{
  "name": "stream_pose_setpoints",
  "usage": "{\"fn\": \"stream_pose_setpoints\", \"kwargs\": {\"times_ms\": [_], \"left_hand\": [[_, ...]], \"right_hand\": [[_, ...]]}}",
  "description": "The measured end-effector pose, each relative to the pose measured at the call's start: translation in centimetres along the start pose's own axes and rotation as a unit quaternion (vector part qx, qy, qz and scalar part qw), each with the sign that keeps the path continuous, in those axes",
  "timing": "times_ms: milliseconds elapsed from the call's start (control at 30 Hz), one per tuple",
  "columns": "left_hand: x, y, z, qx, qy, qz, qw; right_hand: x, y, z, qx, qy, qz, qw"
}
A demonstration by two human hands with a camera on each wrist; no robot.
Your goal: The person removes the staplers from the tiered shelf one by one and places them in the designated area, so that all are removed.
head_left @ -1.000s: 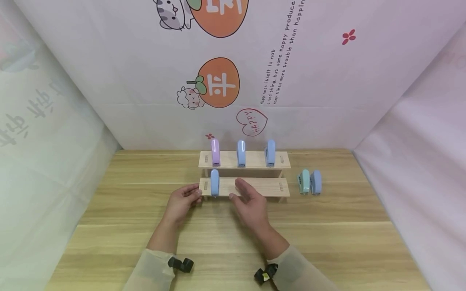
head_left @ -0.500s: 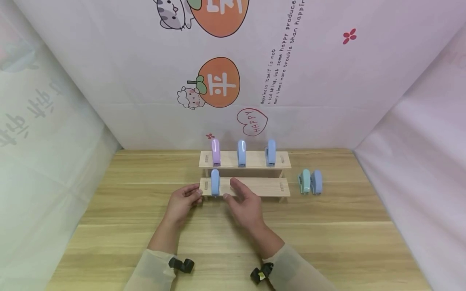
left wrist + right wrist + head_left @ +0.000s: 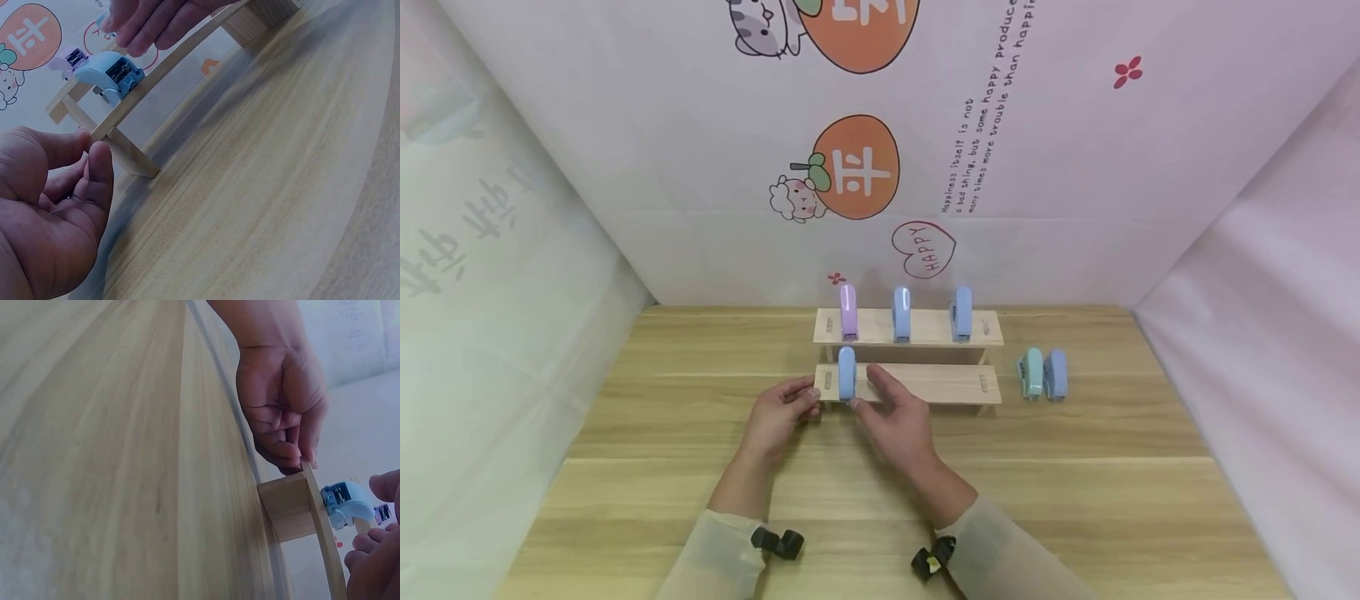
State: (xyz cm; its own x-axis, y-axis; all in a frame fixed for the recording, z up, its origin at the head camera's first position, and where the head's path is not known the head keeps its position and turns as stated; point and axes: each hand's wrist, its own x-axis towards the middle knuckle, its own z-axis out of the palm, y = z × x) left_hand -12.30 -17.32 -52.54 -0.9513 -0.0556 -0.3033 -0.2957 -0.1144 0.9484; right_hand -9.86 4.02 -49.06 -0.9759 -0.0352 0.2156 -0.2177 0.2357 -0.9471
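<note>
A light-blue stapler (image 3: 847, 373) stands near the left end of the front wooden riser (image 3: 936, 385). My left hand (image 3: 772, 419) pinches that riser's left end between thumb and fingers, which the left wrist view shows closely at the board's corner (image 3: 103, 130). My right hand (image 3: 898, 423) is just right of the stapler, fingers extended and thumb apart, the thumb tip right at the stapler's near end. In the right wrist view, the right fingers (image 3: 372, 553) are beside the blue stapler (image 3: 347, 499) without curling round it.
Behind, a second riser (image 3: 931, 329) bears a purple stapler (image 3: 848, 313) and two blue ones, the middle (image 3: 902, 315) and right (image 3: 962, 315). A mint-green stapler (image 3: 1032, 372) and another blue stapler (image 3: 1056, 374) stand on the table to the right. A printed cloth (image 3: 715, 250) hangs behind.
My right hand has moved left along the front riser, up to the light-blue stapler. The left hand keeps its pinch on the riser's end. The head view has shifted slightly.
</note>
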Motion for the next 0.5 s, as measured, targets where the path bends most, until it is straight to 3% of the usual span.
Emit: {"fn": "stream_pose_setpoints", "kwargs": {"times_ms": [267, 500], "left_hand": [[-0.2, 0.2, 0.1, 0.006, 0.003, 0.004, 1.0000], [-0.3, 0.3, 0.2, 0.002, 0.007, 0.001, 1.0000]], "right_hand": [[0.4, -0.1, 0.8, -0.001, -0.001, -0.019, 0.9998], [0.9, -0.5, 1.4, -0.013, -0.003, -0.011, 0.9999]]}}
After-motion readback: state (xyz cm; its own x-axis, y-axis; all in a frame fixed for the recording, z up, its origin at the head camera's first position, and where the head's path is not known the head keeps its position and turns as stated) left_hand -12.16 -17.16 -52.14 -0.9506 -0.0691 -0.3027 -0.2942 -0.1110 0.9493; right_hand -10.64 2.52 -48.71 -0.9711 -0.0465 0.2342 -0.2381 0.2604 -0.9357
